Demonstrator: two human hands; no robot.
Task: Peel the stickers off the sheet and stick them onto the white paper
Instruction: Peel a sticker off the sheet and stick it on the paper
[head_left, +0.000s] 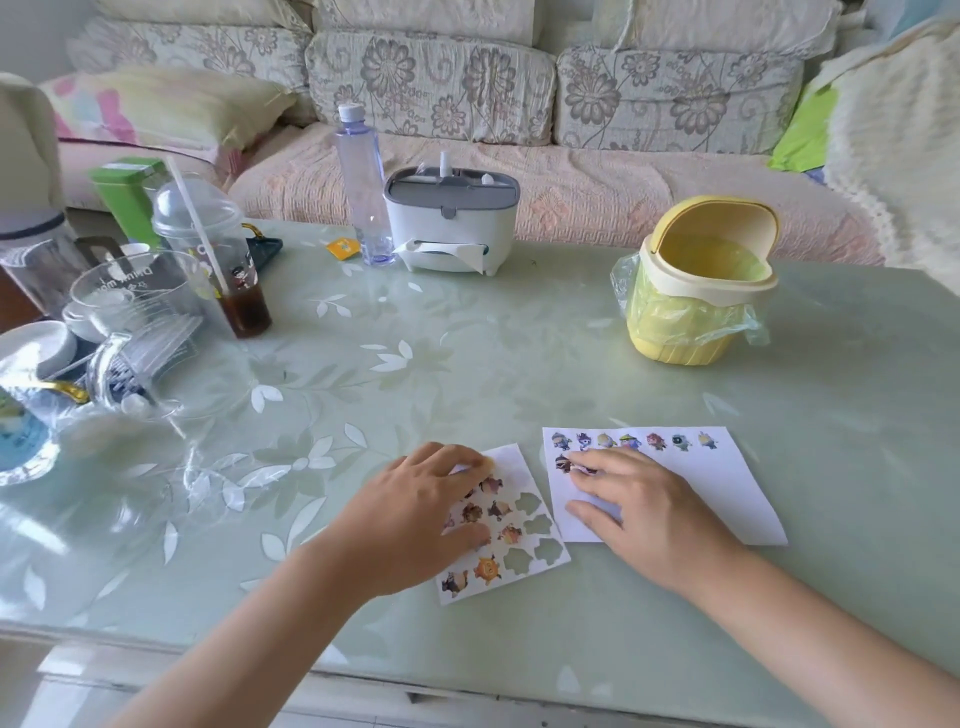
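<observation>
Sticker work on the table (467, 364), both hands flat.
L hand (415, 519) spread, pressing down sticker sheet (524, 530); R hand (639, 504) fingers straight, pressing a sticker (562, 462) onto white paper (727, 488) just beside sheet.

Glossy glass table (467, 364), matt paper (727, 488)

The clear glass jug (130, 296) bears "Drink mo…", seen mirrored through its wall; nothing else is legible.
</observation>
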